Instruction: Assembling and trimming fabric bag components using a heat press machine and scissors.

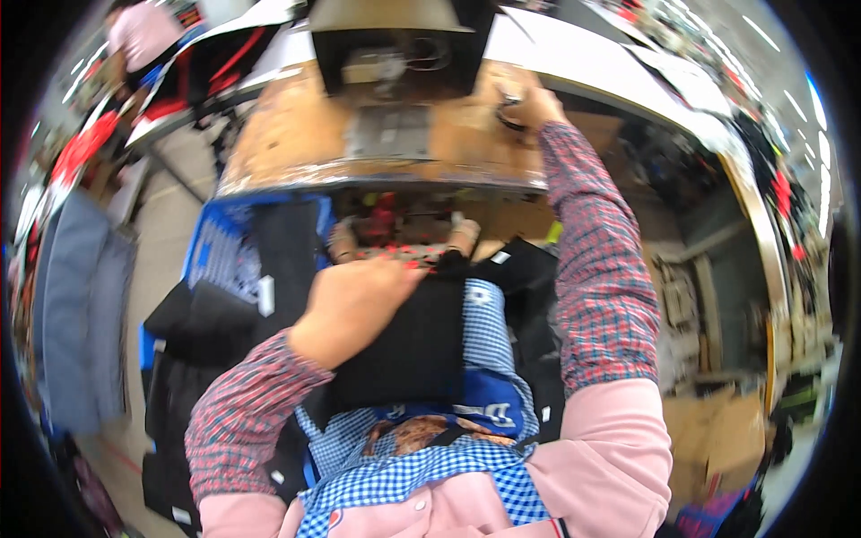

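On my lap lies a black fabric panel, flat and roughly rectangular. My left hand is closed at its far edge, fingers curled down over the cloth. Stretched far forward, my right hand is at the right side of the wooden worktable, beside the dark machine. Its fingers look closed around a small dark object, too blurred to name. The dark machine housing stands over a grey metal plate set in the wooden tabletop.
A blue plastic crate stands at my left, with black fabric pieces draped over it. More black pieces hang at my right. Grey fabric lies farther left. A cardboard box sits lower right. Another person is at the far left.
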Demonstrator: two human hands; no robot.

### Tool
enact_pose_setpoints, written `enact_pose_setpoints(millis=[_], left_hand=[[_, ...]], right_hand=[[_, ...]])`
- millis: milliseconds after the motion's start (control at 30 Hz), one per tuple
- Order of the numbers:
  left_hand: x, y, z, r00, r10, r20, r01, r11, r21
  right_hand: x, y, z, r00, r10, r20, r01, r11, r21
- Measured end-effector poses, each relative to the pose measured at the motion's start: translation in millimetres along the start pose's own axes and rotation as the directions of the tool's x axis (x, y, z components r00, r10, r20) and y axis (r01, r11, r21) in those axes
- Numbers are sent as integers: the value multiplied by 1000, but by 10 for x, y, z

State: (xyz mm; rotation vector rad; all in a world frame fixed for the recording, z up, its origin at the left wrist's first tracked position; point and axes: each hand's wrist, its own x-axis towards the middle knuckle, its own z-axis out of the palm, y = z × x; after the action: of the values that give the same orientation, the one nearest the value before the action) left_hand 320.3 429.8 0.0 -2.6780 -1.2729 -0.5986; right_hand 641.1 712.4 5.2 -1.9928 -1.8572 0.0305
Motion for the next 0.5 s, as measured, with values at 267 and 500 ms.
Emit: enact_pose_setpoints(millis=[267,500], left_hand=[[-143,218,221,998,-44,44,43,999,13],[-217,374,184,973,204,-110,-217,968,-127]], right_hand=[[-1888,-1775,-205,534,-416,736,-155,808,568],[-2401,-1795,-277,494,-543,679,-148,717,681]])
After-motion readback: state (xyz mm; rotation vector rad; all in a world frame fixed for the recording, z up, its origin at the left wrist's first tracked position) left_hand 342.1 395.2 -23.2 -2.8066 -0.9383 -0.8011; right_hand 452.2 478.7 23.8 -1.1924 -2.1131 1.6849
